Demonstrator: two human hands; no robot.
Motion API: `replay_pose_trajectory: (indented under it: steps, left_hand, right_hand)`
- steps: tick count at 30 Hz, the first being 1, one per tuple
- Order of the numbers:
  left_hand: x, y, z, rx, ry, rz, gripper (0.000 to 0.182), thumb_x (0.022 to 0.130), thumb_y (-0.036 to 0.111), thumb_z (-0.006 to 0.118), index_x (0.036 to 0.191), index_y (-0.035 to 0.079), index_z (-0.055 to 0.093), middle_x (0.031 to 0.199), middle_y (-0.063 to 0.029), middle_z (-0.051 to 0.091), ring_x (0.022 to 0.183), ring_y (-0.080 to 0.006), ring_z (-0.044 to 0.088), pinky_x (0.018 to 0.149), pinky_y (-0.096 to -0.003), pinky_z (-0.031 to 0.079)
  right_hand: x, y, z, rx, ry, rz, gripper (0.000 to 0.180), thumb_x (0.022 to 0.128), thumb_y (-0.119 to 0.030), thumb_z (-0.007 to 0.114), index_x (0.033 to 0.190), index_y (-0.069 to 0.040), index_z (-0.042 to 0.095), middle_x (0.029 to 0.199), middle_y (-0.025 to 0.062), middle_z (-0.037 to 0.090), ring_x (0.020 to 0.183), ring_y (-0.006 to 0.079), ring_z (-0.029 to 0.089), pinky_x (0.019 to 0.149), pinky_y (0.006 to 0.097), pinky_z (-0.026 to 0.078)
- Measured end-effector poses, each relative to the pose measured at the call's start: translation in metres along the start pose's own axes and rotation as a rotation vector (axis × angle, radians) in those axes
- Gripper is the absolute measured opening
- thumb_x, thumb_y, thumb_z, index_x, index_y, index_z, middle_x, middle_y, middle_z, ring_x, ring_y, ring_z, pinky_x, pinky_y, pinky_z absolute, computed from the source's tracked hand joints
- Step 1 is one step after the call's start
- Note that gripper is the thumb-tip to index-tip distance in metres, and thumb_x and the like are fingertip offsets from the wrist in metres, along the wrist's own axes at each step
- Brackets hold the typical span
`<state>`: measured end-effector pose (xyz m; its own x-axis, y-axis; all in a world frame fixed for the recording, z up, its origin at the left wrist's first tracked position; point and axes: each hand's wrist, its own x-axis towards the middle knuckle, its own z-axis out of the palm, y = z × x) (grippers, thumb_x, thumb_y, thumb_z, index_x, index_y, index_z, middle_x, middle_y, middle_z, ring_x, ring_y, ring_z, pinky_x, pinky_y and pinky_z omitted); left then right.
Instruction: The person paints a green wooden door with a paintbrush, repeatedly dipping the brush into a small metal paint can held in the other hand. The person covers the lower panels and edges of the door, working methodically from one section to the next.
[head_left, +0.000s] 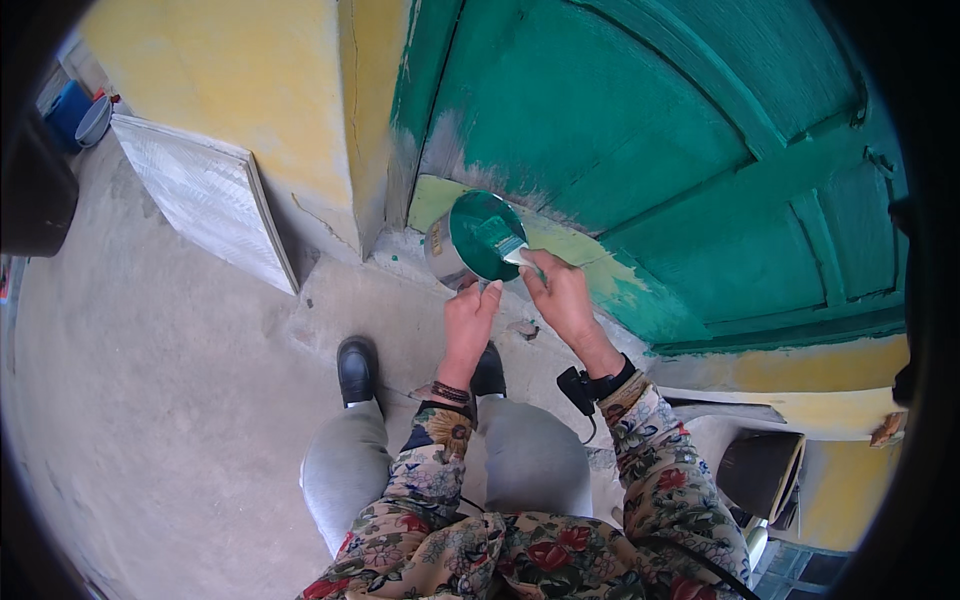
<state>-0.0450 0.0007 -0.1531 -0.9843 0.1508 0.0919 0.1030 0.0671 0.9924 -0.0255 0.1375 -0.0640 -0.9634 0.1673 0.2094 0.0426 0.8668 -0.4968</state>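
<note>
My left hand (472, 316) grips the handle of a round metal pot (444, 253), which is tilted towards me and holds green paint (474, 225). In my right hand (561, 297) is a flat paintbrush (514, 248) with a pale handle. Its bristles are coated green and lie over the mouth of the pot. Beyond the pot stands a wooden door (585, 135), mostly green, with bare greyish patches low on its left side. Along its foot runs a light green board (559, 238), partly covered with darker green at the right.
A whitish panel (199, 191) leans against the yellow wall (232, 82) on the left. A small broken piece (523, 329) lies on the concrete floor (172, 360) near my shoes. At the right is a dark brown container (757, 472); a blue container (69, 112) stands far left beside a basin (94, 122).
</note>
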Motion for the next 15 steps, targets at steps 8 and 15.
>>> replay_pose_trajectory:
  steps: [8,15]
  left_hand:
    - [0.013,0.005,-0.012,0.001,0.047,-0.133,0.041,0.094,0.03,0.058,0.067,-0.001,0.058,0.062,-0.0129,0.059,0.058,-0.0255,0.058,0.059,-0.0375,0.045]
    - [0.013,-0.002,-0.019,-0.043,0.072,-0.184,0.042,0.094,0.03,0.06,0.067,-0.002,0.057,0.063,-0.0104,0.057,0.059,-0.0174,0.052,0.061,-0.0325,0.043]
  right_hand:
    - [0.03,-0.012,0.015,0.065,0.09,-0.037,0.025,0.087,-0.012,0.066,0.111,-0.004,0.065,0.102,0.0212,0.067,0.078,0.0362,0.067,0.067,0.04,0.052]
    - [0.069,-0.029,0.023,-0.216,0.216,-0.197,0.026,0.086,-0.01,0.066,0.112,-0.008,0.065,0.088,0.0162,0.065,0.072,0.0359,0.065,0.059,0.0436,0.05]
